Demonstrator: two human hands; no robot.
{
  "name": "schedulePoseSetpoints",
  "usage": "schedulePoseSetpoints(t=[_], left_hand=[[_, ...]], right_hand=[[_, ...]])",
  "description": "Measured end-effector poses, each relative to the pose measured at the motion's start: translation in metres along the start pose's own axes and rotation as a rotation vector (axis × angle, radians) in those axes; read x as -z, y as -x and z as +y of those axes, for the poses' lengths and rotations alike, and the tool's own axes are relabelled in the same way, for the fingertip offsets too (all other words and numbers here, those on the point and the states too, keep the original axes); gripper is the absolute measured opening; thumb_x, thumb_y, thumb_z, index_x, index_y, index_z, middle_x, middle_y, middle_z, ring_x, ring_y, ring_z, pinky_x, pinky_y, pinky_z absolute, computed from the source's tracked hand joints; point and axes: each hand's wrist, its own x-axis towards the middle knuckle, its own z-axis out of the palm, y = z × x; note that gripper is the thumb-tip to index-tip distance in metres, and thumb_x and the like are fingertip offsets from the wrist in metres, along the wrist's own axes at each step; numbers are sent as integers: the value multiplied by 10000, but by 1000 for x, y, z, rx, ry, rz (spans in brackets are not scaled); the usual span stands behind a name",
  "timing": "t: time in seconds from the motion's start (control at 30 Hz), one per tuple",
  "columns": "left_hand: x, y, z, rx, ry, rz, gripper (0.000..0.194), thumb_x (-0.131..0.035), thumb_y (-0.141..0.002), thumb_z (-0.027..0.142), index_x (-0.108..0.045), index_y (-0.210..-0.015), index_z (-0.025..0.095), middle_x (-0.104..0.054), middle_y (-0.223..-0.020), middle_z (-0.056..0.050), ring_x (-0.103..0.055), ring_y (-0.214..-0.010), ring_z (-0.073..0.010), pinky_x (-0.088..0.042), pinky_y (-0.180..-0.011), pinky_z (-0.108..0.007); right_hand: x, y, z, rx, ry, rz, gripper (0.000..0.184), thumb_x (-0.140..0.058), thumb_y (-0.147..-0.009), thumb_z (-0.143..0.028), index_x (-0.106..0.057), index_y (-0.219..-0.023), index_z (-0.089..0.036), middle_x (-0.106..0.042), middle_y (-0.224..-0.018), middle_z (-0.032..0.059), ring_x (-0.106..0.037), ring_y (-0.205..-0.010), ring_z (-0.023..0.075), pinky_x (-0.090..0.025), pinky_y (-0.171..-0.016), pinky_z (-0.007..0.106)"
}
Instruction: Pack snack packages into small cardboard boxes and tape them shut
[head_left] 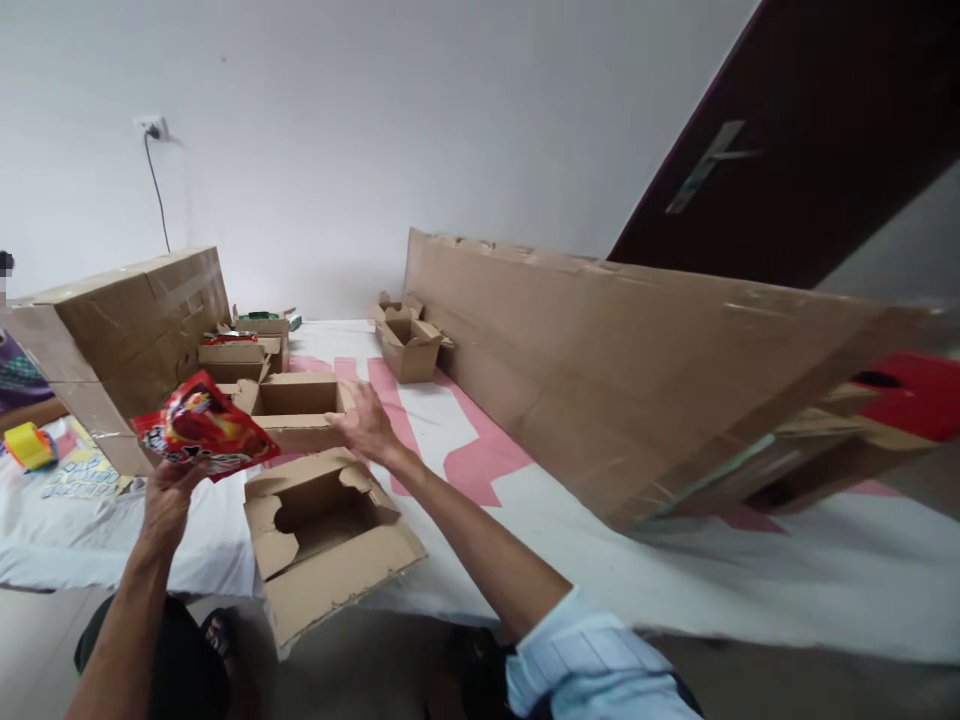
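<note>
A red snack packet (214, 425) is held up by its lower edge in my left hand (174, 492), fingers closed on it. My right hand (367, 420) grips the right end wall of an open cardboard box (300, 434), whose inside looks bare from here. Nearer to me, at the table's front edge, lies another open cardboard box (337, 560) with its flaps spread. Behind the packet, more small boxes (232, 354) stand in a row, one with red packaging (231, 338) and a farther one with green packaging (259, 316).
A long cardboard panel (570, 370) runs along the right side, and a large carton (142, 340) stands on the left. Small open boxes (409, 355) sit near the wall. Yellow tape (28, 447) lies far left. A red object (911, 395) is at far right.
</note>
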Motion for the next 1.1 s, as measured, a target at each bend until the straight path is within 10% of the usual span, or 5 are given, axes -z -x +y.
schedulePoseSetpoints(t=[0.17, 0.47, 0.63, 0.87, 1.1], left_hand=[[42, -1, -10, -7, 21, 183, 416, -1027, -518, 381, -824, -835, 207, -851, -869, -22, -790, -805, -239, -687, -844, -409], [65, 6, -44, 95, -65, 141, 515, -1066, -459, 471, -850, -825, 181, -860, -904, -83, -801, -868, -294, -675, -906, -461], [47, 13, -62, 146, -96, 86, 573, -1074, -452, 512, -865, -860, 168, -853, -854, -88, -787, -846, -287, -655, -891, -444], [36, 22, -59, 119, -94, 89, 571, -1078, -429, 456, -852, -868, 168, -856, -875, -79, -783, -858, -294, -642, -902, -458], [67, 28, -48, 52, -159, 163, 515, -1037, -458, 479, -852, -832, 175, -842, -847, -59, -750, -816, -260, -643, -844, -422]], right_hand=[[10, -29, 51, -166, -73, -70, 1129, -936, -602, -363, -498, -1638, -271, -513, -1684, 132, -498, -1523, 384, -434, -1252, 535], [14, -18, 106, -142, -36, -103, 932, -821, -703, -322, -565, -1595, -236, -632, -1558, 131, -594, -1422, 362, -462, -1215, 530], [32, -23, 93, 94, 419, -210, 875, -953, -708, -420, -668, -1527, -299, -444, -1726, 149, -366, -1613, 433, -292, -1309, 652], [5, -33, 73, 168, 581, -341, 70, -846, -810, -163, -850, -843, -225, -710, -1462, 125, -714, -1263, 342, -608, -1046, 468], [71, -2, 40, 395, 587, -108, 58, -791, -931, -261, -848, -932, -254, -725, -1417, 117, -691, -1274, 343, -583, -1085, 538]])
